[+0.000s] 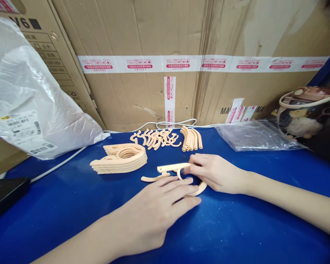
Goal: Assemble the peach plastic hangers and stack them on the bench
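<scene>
A cream plastic folding hanger [173, 167], its straight bar raised and a curved arm below, is between my two hands near the middle of the blue table. My right hand [215, 172] pinches the bar's right end, its fingertips partly hidden behind the parts. From the near side, my left hand [159, 205] reaches over the curved arm, with fingers bent lightly and closed around it; its palm side is hidden. Beyond the left hand lies a neat stack of cream hangers [121, 161]. Loose hanger hooks [156, 139] and a small pile of curved hanger arms [191, 139] lie farther back.
Large cardboard boxes [137, 95] wall off the back. At the left are a white plastic parcel bag [35, 91] and a black device [8, 198] with a white cable [57, 164]. A clear plastic bag [255, 135] and a brown-handled bag [302, 113] occupy the right rear.
</scene>
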